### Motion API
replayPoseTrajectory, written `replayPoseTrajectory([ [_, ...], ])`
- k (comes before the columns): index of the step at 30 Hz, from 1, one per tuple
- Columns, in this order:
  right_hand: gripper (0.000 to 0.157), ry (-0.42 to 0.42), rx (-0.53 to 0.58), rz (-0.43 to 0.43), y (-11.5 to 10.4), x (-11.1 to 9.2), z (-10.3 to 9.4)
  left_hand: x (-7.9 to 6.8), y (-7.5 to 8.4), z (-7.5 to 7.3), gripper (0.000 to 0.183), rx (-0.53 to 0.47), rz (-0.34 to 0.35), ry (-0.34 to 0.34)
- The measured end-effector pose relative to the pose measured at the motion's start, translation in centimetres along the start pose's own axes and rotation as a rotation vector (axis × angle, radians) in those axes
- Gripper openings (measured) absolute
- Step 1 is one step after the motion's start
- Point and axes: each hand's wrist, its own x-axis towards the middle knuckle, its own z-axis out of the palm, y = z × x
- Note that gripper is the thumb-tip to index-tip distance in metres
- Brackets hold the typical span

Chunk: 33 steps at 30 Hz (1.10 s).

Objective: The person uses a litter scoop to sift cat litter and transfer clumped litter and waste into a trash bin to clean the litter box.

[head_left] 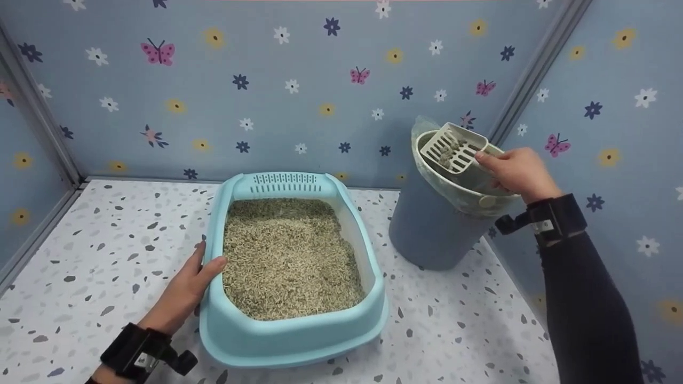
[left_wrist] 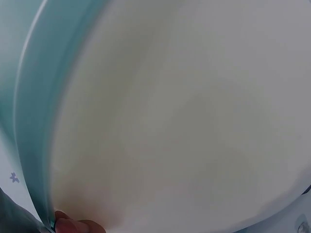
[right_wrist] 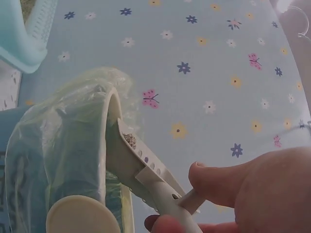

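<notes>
My right hand (head_left: 520, 170) grips the handle of a pale slotted litter scoop (head_left: 470, 140) over the mouth of a blue bin (head_left: 435, 234). A few grey-brown clumps (head_left: 451, 152) lie in the scoop. The right wrist view shows the scoop (right_wrist: 158, 191) slanting with its far end inside the bin's rim, the thumb on its handle. With the thumb over the rim and the fingers down the outside, my left hand (head_left: 184, 288) holds the left side of a light blue litter box (head_left: 299, 341). Grainy tan litter (head_left: 288, 256) fills the box.
A clear plastic bag (right_wrist: 63, 121) lines the bin and hangs over its rim. The speckled white floor (head_left: 128, 234) runs up to flower-patterned blue walls (head_left: 299, 64), with the bin near the right corner and the box to its left.
</notes>
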Motion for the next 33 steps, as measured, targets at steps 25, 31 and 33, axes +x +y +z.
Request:
replayPoseTrajectory([
  [25, 0.044, 0.311, -0.366, -0.194, -1.3, -2.4, 3.2, 0.1, -0.1, 0.1, 0.085, -0.025, 0.010, -0.018],
  [31, 0.035, 0.374, -0.534, -0.296, -1.5, -3.0, 3.8, 0.1, -0.2, 0.0, 0.087, -0.010, -0.012, -0.007],
  [33, 0.034, 0.366, -0.536, -0.296, -1.5, -3.1, 3.8, 0.1, -0.2, 0.0, 0.088, -0.010, -0.015, -0.009],
])
